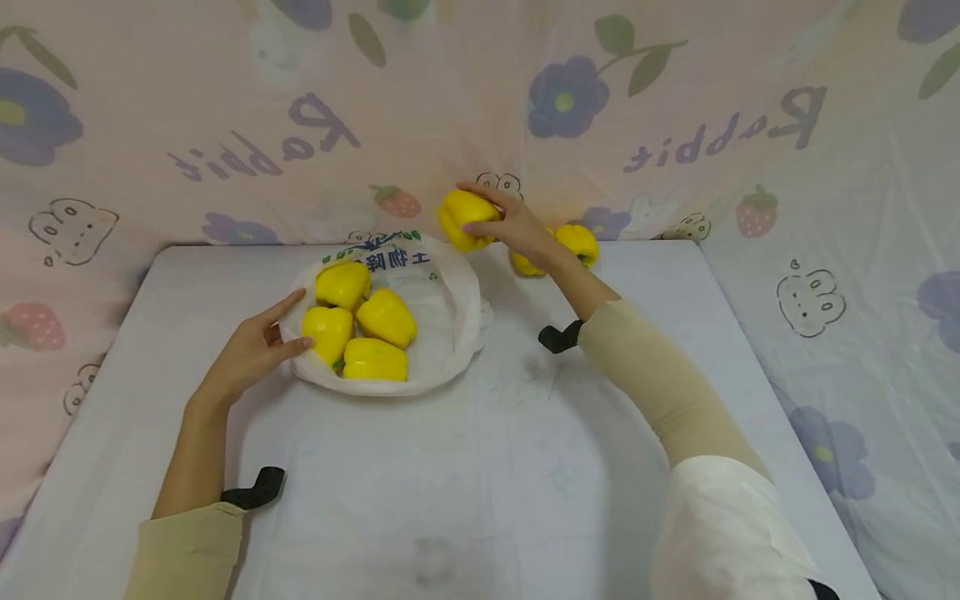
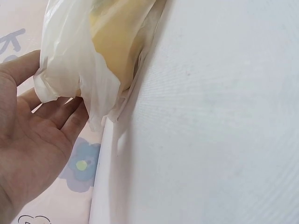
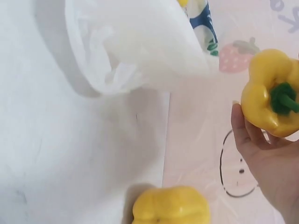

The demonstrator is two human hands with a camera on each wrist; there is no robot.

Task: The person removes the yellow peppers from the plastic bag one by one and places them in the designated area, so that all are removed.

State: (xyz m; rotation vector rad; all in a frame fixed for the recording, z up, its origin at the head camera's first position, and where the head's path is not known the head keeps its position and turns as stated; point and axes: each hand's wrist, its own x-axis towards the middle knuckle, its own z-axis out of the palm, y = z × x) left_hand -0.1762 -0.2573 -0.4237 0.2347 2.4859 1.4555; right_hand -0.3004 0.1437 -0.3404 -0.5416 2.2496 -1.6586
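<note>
A white plastic bag [image 1: 459, 283] with printed writing stands with its mouth spread wide, several yellow bell peppers [image 1: 386, 318] inside it. At the bag's left rim my left hand [image 1: 251, 354] holds the plastic, thumb over the edge and fingers along the outside. The left wrist view shows those fingers partly behind the bag [image 2: 65, 56]. Raised past the bag's far right side, my right hand [image 1: 517, 227] grips another yellow bell pepper [image 1: 467, 221]. Its green stem [image 3: 283, 98] faces the right wrist camera.
Two more yellow bell peppers [image 1: 577, 243] lie near the table's back edge, partly hidden behind my right forearm. The white table [image 1: 480, 483] meets a printed cloth [image 1: 450, 100] at the back. Black curved pieces [image 1: 258, 490] stick out at both wrists.
</note>
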